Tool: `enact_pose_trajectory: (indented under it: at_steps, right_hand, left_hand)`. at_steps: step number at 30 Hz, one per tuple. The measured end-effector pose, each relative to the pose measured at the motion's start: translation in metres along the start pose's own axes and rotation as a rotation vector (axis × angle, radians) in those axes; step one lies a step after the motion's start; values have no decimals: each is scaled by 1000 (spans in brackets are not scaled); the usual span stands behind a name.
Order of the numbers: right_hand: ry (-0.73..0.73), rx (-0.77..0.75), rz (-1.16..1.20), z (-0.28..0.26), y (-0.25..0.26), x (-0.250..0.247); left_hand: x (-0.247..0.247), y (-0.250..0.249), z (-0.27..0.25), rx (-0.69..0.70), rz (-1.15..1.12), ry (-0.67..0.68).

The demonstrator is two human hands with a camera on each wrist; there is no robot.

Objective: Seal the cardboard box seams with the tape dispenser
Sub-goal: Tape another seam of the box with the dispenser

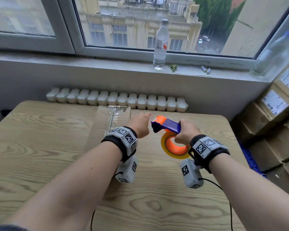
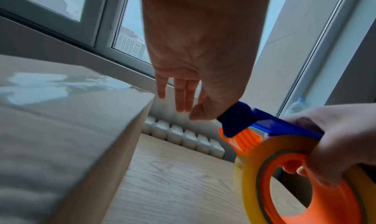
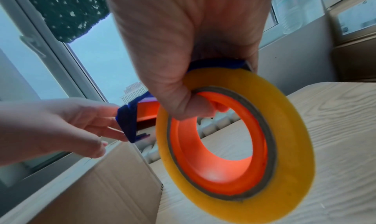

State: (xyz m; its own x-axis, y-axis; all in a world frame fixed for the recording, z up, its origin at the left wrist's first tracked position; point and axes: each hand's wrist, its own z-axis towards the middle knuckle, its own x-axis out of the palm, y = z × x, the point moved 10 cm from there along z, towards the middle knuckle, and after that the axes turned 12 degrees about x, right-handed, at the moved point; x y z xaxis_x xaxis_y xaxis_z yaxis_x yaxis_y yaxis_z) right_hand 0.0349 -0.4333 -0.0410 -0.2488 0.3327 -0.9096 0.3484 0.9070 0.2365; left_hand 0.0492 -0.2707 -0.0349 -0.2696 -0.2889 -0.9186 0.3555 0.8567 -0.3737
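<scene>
The tape dispenser point(image 1: 169, 130) is being held in the air above the worktop point(image 1: 40, 147), just to the right of the cardboard box point(image 1: 107, 124). It is having a blue frame and an orange inner wheel, and a yellowish roll of tape point(image 3: 240, 147) is sitting around this wheel. The right hand point(image 1: 187, 132) is gripping it: the fingers point(image 3: 195, 110) are curling through the orange ring from above, and the blue frame is lying under the palm. The left hand point(image 1: 140, 125) is staying relaxed with the fingers point(image 2: 183, 95) nearly straight and a little apart, holding nothing; its fingertips are reaching just beside the blue front end of the dispenser, but I cannot tell if they are really touching it. The cardboard box is standing on the worktop under and in front of the left wrist, and shiny clear tape is already lying along its top seam. Both wrists are wearing black straps with grey marker blocks. Behind the wooden worktop a white radiator point(image 1: 117, 99) is running along the wall. On the windowsill point(image 1: 90, 64) above it a clear plastic bottle point(image 1: 160, 45) is standing upright, with two small batteries point(image 1: 205, 69) lying further right. At the right side, stacked brown cartons point(image 1: 274, 114) with white labels are standing.
</scene>
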Motion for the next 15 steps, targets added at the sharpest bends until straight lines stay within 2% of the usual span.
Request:
enact_pose_trajectory:
  at_steps: [5,8,11,15]
  right_hand:
    - [-66,-13,65,-27,15,-14]
    - [-75,-27,126,-40,22,-19]
    - [-89,-39,140,-50,29,-23]
    - [-103,-42,147,-60,36,-24]
  left_hand:
    - [-26,25,-22,-108,-150,-92]
    - [-30,34,-29,-134,-385,-150]
    - [-32,30,-35,-123,-595,-164]
    - [-36,26,-43,-124,-675,-137]
